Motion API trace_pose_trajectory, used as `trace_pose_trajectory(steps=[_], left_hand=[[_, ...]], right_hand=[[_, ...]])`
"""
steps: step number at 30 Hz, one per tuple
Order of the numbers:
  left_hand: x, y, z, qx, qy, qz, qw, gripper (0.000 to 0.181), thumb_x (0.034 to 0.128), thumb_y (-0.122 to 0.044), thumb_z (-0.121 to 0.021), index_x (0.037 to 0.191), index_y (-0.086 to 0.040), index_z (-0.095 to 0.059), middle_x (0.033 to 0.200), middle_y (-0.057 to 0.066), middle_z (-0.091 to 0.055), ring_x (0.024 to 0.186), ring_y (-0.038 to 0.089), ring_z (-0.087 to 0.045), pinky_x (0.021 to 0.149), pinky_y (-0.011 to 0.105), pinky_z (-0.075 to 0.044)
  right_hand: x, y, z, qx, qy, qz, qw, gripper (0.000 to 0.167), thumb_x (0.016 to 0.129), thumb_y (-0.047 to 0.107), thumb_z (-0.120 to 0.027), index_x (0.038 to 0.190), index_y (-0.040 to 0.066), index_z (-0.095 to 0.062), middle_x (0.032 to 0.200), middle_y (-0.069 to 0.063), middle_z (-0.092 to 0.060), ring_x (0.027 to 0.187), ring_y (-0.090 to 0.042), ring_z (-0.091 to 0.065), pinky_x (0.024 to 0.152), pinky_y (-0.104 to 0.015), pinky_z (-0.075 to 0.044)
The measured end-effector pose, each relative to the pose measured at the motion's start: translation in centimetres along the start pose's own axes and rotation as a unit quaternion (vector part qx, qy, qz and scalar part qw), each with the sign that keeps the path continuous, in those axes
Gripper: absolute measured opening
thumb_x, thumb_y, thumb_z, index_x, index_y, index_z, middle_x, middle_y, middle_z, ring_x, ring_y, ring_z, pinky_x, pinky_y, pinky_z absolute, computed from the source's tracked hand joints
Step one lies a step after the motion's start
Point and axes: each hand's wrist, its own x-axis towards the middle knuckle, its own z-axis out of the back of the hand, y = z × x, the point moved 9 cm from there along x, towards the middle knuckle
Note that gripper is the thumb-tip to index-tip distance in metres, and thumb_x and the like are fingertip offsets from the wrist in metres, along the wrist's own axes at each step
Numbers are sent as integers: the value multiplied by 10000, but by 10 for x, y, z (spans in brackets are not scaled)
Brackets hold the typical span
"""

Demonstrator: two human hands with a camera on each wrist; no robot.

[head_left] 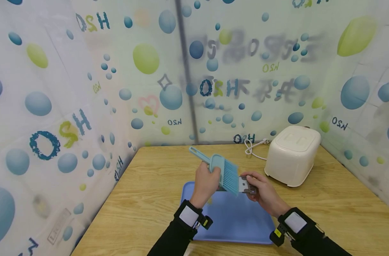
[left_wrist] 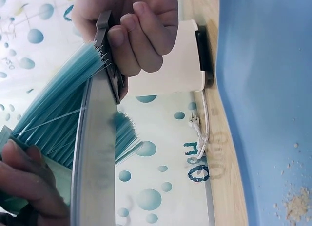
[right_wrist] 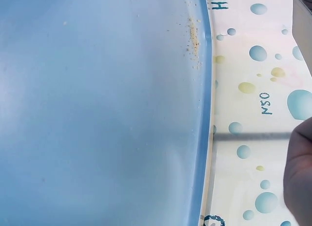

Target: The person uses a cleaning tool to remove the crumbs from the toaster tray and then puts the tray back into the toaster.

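My left hand (head_left: 207, 181) grips a teal hand brush (head_left: 216, 163), its handle sticking up to the upper left. The bristles (left_wrist: 63, 99) lean against a thin metal tray (left_wrist: 97, 153) that looks like a toaster's crumb tray. With curled fingers and thumb, my right hand (head_left: 264, 190) holds this tray by its dark end piece (head_left: 252, 190). Both hands are above a blue serving tray (head_left: 236, 220). Pale crumbs (left_wrist: 297, 206) lie on the blue tray, towards its left side in the head view. In the head view the brush hides much of the metal tray.
A cream toaster (head_left: 291, 156) stands on the wooden table (head_left: 143, 199), behind and right of the blue tray. Its white cord and plug (head_left: 253, 147) lie loosely to its left. Curtains with printed bubbles (head_left: 146, 58) enclose the table's back and sides.
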Motion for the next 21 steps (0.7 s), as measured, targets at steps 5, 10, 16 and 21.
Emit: trace_pose_trajectory(steps=[5,10,16,21], left_hand=[[0,1,0,37,-35,19,10000,169,911,-72,-518,1041,-13,-607,719,67,-670,464,128,-618,384,314,-502],[0,1,1,81,-35,41,10000,180,912,-67,-519,1056,-2,-605,740,72,-677,475,127,-629,384,317,-506],[-1,4,2,30,-44,69,10000,195,916,-67,-518,1077,5,-602,763,84,-682,501,139,-644,397,319,-515],[-1,7,5,3,-43,111,9999,209,912,-68,-517,1086,5,-606,770,88,-685,511,145,-653,402,328,-522]], right_hand=[[-1,0,0,4,48,6,10000,379,1104,252,-385,1343,-33,-460,973,-75,-585,622,-161,-489,554,-262,-384],[-1,0,0,88,56,-1,9999,318,1103,256,-397,1296,37,-524,991,-85,-592,624,-160,-492,553,-257,-384],[-1,0,1,108,34,-2,9999,271,1102,253,-402,1250,96,-565,1000,-83,-594,626,-160,-500,555,-254,-386],[-2,-1,1,109,17,7,9999,319,1104,247,-398,1289,22,-528,998,-74,-611,615,-159,-492,548,-257,-383]])
